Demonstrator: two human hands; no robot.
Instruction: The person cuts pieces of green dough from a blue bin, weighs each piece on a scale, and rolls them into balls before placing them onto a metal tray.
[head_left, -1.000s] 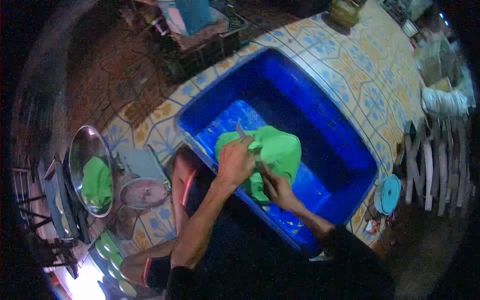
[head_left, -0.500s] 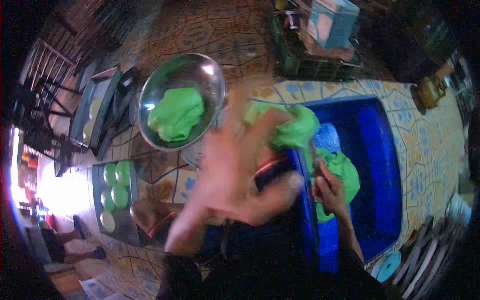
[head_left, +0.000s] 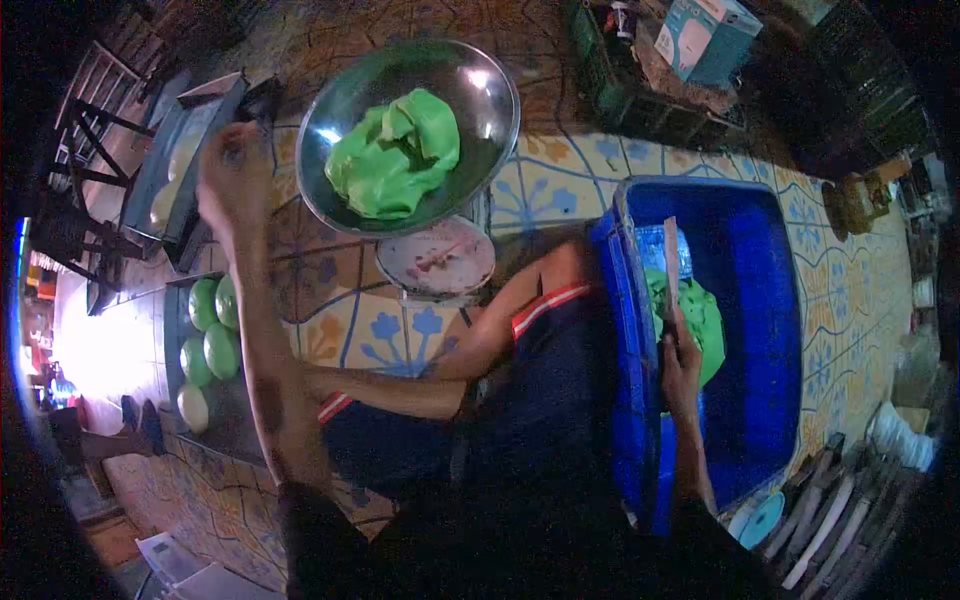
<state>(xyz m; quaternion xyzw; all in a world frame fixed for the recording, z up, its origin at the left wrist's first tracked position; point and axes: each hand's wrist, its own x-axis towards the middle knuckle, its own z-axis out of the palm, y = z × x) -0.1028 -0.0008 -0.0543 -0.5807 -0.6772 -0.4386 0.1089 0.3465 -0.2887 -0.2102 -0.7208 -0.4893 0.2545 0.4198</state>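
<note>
Your right hand (head_left: 681, 362) grips a scraper blade (head_left: 670, 262) upright over the green dough (head_left: 700, 318) in the blue tub (head_left: 780, 300). Your left hand (head_left: 232, 175), empty and loosely open, hovers just left of the steel scale pan (head_left: 340, 110), which holds more green dough (head_left: 395, 152) above the dial (head_left: 436, 258).

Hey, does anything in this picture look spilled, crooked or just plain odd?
Nothing looks spilled or broken. The green dough sits inside the metal bowl on the scale, and more dough lies in the blue tub. The right hand holds a scraper upright; the left hand is beside the bowl, holding nothing.
</note>
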